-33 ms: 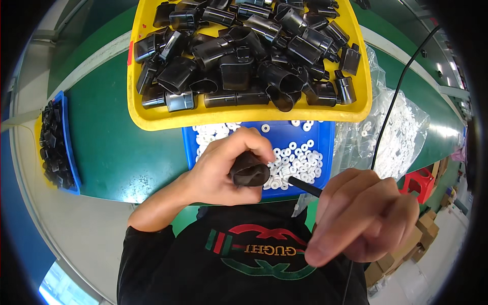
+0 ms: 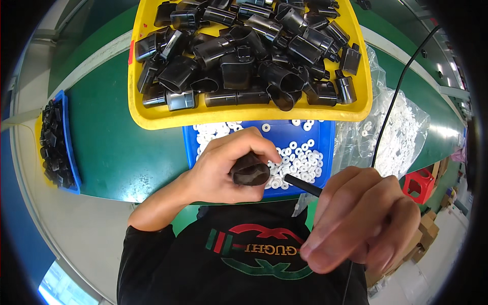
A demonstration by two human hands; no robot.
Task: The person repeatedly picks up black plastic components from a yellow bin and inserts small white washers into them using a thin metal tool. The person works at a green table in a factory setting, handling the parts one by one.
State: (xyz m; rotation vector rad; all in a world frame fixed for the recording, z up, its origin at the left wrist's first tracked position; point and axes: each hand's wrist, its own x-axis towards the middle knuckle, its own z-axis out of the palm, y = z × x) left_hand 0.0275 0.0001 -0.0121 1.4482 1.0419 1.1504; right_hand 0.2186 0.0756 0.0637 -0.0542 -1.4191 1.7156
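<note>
My left hand [image 2: 216,165] is wrapped round a dark, hollow plastic part [image 2: 250,173], its rounded wide end facing up. In my right hand [image 2: 361,218] is a black rod-like tool [image 2: 302,185], its tip pointing left toward that part but apart from it; the grip end is hidden by my fingers. Beneath both hands lies a blue tray [image 2: 329,142] holding many white ring washers [image 2: 305,161]. Beyond it, a yellow bin [image 2: 244,120] is heaped with similar black plastic parts [image 2: 237,71].
A clear plastic bag of white washers [image 2: 396,134] lies on the green table [image 2: 122,147] at the right. Across it hangs a black cord [image 2: 389,114]. At far left stands another blue bin [image 2: 71,147] of black parts. A red stool [image 2: 418,185] is beyond the table's right side.
My right hand's fingers have shifted, and the black tool's tip has moved slightly left, closer to the dark part. My left hand keeps its hold almost unmoved.
</note>
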